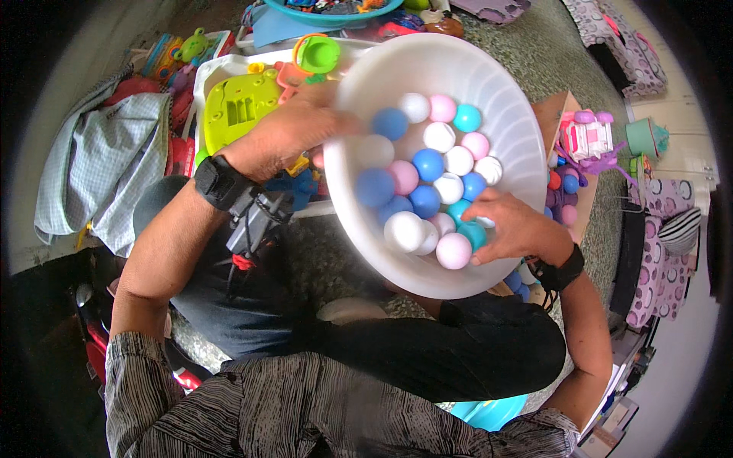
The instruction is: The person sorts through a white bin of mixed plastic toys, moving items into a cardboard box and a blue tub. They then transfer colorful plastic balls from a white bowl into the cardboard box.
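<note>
A large white plastic tub [515, 143] is held tilted above my lap, its mouth facing me. Several plastic balls lie in it, among them a pink ball [454, 251], a blue ball [428, 165], a white ball [404, 231] and a teal ball [467, 118]. My left hand [303, 129] grips the tub's left rim, slightly blurred. Inside the tub at the lower right, my right hand [509, 226] has its fingers spread around a teal ball [473, 235]; whether it grips that ball is unclear.
Behind my left hand stands a white crate [200, 94] with a lime-green plastic toy [240, 111] and a green toy bucket [319, 55]. A cardboard box [584, 203] with more balls is at the right. A teal basin [338, 18] of small toys stands at the top. Checked cloth [97, 166] lies left.
</note>
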